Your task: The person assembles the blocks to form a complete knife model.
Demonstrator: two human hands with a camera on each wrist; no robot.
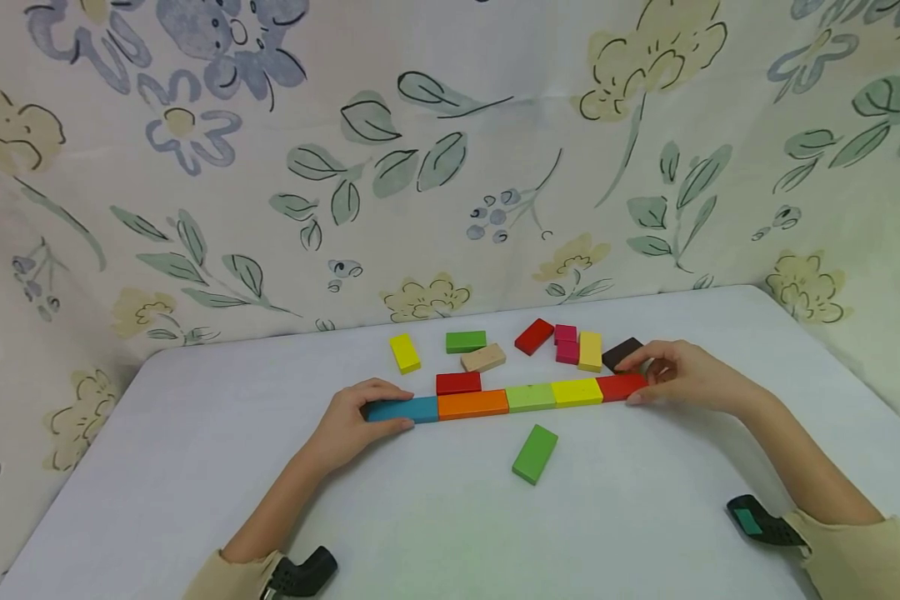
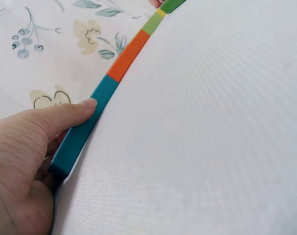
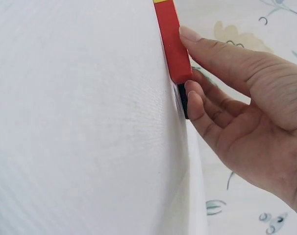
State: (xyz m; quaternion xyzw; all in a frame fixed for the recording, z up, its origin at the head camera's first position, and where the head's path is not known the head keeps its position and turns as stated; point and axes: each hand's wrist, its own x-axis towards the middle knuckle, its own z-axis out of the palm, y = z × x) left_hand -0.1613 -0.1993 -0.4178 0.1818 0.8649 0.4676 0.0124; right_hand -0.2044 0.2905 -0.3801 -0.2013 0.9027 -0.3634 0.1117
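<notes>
Currently, the left hand [image 1: 356,423] pinches the blue block [image 1: 422,409] between thumb and fingers, and the right hand [image 1: 678,375] grips the red block [image 1: 618,387] likewise. Between these two, lined up straight and touching end to end on the table [image 1: 195,433], lie an orange block [image 1: 473,404], a light green block [image 1: 530,397] and a yellow block [image 1: 577,392]. Behind are other blocks [image 1: 458,382], a dark block [image 1: 621,354] near the right hand; a green block [image 1: 536,454] lies in front.

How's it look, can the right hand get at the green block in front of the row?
Probably yes: nothing lies between the right hand and the green block, though the hand must first leave the red end block.
</notes>
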